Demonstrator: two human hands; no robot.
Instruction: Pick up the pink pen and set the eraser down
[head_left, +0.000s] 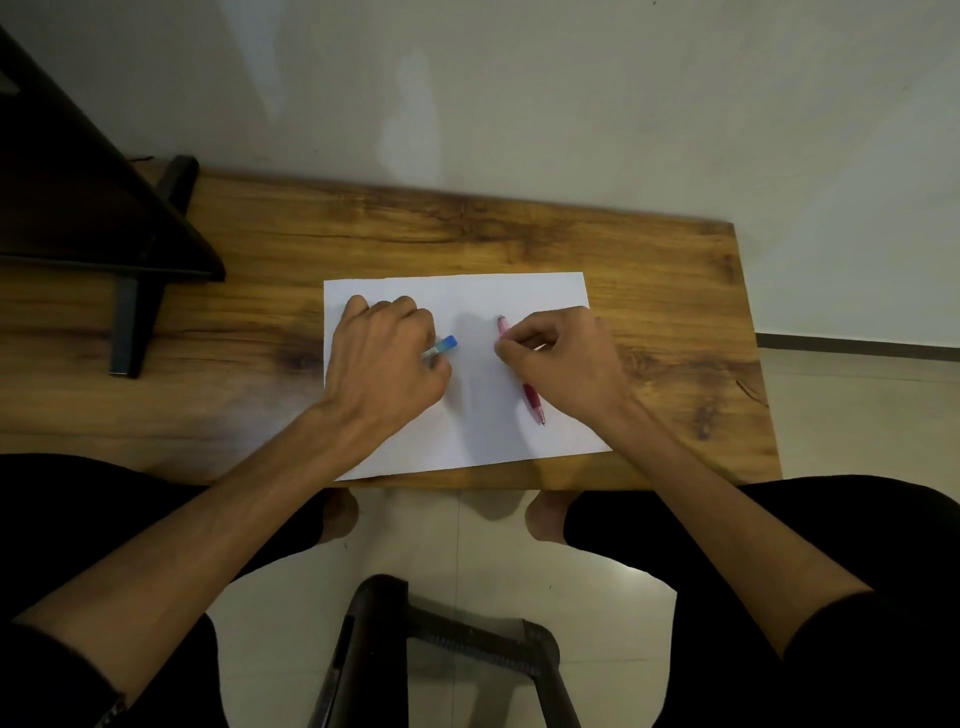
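White paper (472, 415) lies flat on the wooden table (519, 234), near the front edge, and both hands are down on it. The left hand (387, 353) sits on the left half of the sheet, fingers curled under, wrapped round a blue-capped pen (441, 347); only the blue end and a bit of pale barrel poke out toward the middle of the page, the rest is hidden in the fist. Over on the right half, the right hand (563, 356) has its fingers bent in and pinches a pink pen (527, 382) around its upper part. That pen runs down the page, pale pink end pointing away from the person, darker red section and tip pointing back toward them, the tip at or just above the paper. The two pens are well apart, bare paper between them. A dark stand (124, 312) occupies the table's left end.
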